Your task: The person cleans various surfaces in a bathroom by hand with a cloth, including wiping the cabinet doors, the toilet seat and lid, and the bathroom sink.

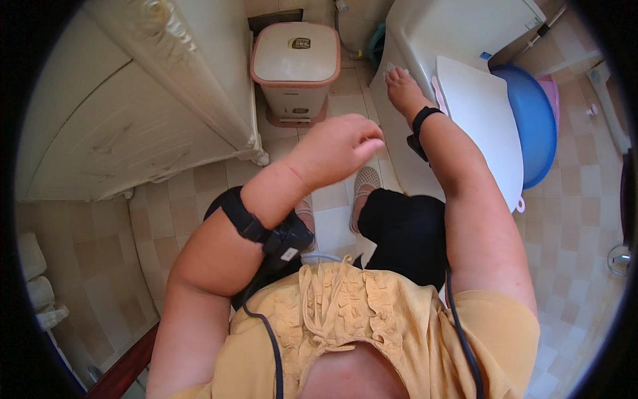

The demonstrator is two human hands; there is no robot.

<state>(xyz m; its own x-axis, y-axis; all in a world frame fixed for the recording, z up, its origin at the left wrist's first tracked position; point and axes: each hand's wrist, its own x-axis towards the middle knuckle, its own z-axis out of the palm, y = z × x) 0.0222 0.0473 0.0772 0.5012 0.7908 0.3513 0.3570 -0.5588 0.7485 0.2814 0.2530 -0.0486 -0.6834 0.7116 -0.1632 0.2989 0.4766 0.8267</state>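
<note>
My right hand [404, 94] reaches forward to the side of a white toilet [428, 40], fingers pressed on a crumpled whitish wipe or tissue [390, 71] against its surface. The toilet's white lid [481, 124] is down, and a pink edge and loop show from under it. In front of me, over the floor, hovers my left hand [344, 144] with its fingers loosely curled. No object shows in it, though its palm is hidden. Each forearm wears a black strap with a small device, the left one [286, 238] more visible.
A white and pink lidded bin [296, 55] stands ahead, beside an ornate white cabinet [184, 90] on the left. A blue basin [533, 124] leans beyond the toilet. Toilet paper rolls [37, 279] are at far left. My feet rest on the tiled floor [333, 224].
</note>
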